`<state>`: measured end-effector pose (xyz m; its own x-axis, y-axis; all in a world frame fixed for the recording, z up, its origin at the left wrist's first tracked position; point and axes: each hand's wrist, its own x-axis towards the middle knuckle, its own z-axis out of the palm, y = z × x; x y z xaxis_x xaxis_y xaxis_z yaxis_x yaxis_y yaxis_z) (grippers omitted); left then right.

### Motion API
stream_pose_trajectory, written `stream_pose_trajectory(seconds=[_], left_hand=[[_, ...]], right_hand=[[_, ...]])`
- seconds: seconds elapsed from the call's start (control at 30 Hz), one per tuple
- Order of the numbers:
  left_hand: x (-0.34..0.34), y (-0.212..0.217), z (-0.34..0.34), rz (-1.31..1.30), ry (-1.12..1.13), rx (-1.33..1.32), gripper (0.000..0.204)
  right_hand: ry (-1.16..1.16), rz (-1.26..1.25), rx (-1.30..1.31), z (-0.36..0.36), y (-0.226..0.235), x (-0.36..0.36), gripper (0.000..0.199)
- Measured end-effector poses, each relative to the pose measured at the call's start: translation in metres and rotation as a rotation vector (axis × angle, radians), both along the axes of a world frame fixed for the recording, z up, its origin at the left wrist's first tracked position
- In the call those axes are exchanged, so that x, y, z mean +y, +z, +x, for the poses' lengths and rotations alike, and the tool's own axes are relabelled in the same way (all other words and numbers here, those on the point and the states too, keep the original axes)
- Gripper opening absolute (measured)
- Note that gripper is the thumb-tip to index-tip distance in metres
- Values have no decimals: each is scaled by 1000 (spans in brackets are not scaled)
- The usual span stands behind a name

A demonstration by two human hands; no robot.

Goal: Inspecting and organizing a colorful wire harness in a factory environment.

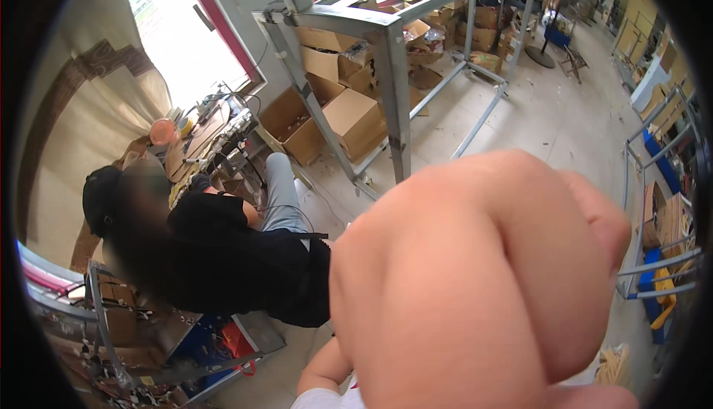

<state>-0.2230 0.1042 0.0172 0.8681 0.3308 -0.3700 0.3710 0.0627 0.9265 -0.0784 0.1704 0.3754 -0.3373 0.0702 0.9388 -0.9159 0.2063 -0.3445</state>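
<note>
My right hand fills the lower middle of the view, raised very close and blurred. Its bent back and wrist face me. A rounded, finger-like part shows at its right side, but most of the fingers are hidden, so whether it holds anything cannot be told. Behind it, part of my left arm comes out of a white sleeve at the lower edge; the left hand itself is out of sight. Another patch of skin appears at the bottom right, too cut off to identify.
To the left, a person in black sits at a cluttered workbench. A grey metal frame stands ahead, with open cardboard boxes behind it. Metal racks with blue trays line the right; a pedestal fan stands farther back.
</note>
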Motion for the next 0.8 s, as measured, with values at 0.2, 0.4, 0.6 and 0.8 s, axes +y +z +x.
stream_pose_trajectory(seconds=[0.2, 0.4, 0.6, 0.8], left_hand=[[0, 2, -13, -37, -11, 52, 37], [3, 4, -8, -64, -7, 71, 36], [0, 6, 12, -97, -39, 81, 34], [-3, 11, 4, -123, 31, 106, 33]], right_hand=[[-21, -16, 56, -11, 3, 9, 20], [-28, -20, 79, 7, 8, 11, 20], [-70, -31, 89, 13, 14, 14, 20], [-12, -36, 119, 95, 1, -39, 20]])
